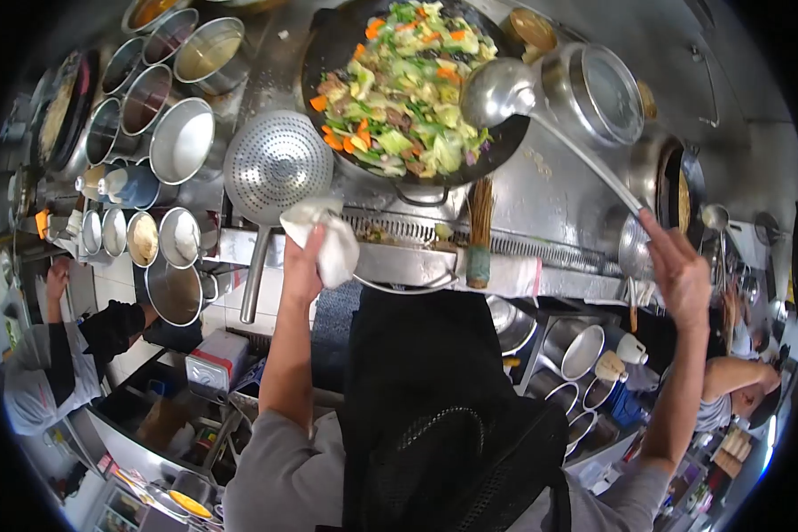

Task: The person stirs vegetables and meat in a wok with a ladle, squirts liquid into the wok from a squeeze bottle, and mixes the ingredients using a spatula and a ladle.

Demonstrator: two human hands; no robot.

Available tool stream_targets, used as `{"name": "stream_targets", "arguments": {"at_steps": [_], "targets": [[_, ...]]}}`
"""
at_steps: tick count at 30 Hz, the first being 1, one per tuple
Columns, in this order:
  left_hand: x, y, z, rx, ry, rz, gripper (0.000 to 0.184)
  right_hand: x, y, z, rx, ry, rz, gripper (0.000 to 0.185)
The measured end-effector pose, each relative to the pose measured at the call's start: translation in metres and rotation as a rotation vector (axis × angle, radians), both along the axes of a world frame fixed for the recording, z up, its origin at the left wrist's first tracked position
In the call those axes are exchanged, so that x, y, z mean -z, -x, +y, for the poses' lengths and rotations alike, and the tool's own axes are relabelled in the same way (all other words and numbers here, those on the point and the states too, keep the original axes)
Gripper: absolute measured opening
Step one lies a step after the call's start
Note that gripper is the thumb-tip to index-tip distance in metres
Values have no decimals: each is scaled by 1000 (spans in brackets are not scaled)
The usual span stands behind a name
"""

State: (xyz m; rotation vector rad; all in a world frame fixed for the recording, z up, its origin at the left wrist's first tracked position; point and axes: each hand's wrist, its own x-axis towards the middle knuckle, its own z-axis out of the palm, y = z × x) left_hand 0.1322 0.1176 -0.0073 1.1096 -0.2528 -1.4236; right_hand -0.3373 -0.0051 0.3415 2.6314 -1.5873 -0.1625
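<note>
1. Our left hand (303, 266), near left, grips a bunched white cloth (335, 248), just beside the perforated strainer (279, 164).
2. Our right hand (680, 275), near right, closes around the handle end of the ladle (496, 96).
3. Between our hands, a brush (480, 222) stands before the wok (508, 142).
4. Farther off, the ladle's bowl overhangs the wok's right side, partly hiding the chopped vegetables (408, 97).
5. A steel pot (594, 93) sits right of that bowl.
</note>
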Motion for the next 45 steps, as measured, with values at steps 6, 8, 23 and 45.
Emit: {"name": "stream_targets", "arguments": {"at_steps": [6,8,23,45], "targets": [[-33,45,-23,57,30,392,50,-30,1,4,56,-13,237,56],[-20,55,-30,76,3,571,65,-9,5,-4,37,-102,327,58],[-16,139,-114,23,-147,207,26,112,-1,29,465,-521,-605,54],[7,142,-127,-52,-32,29,56,155,-175,-97,-70,-221,-275,58]]}}
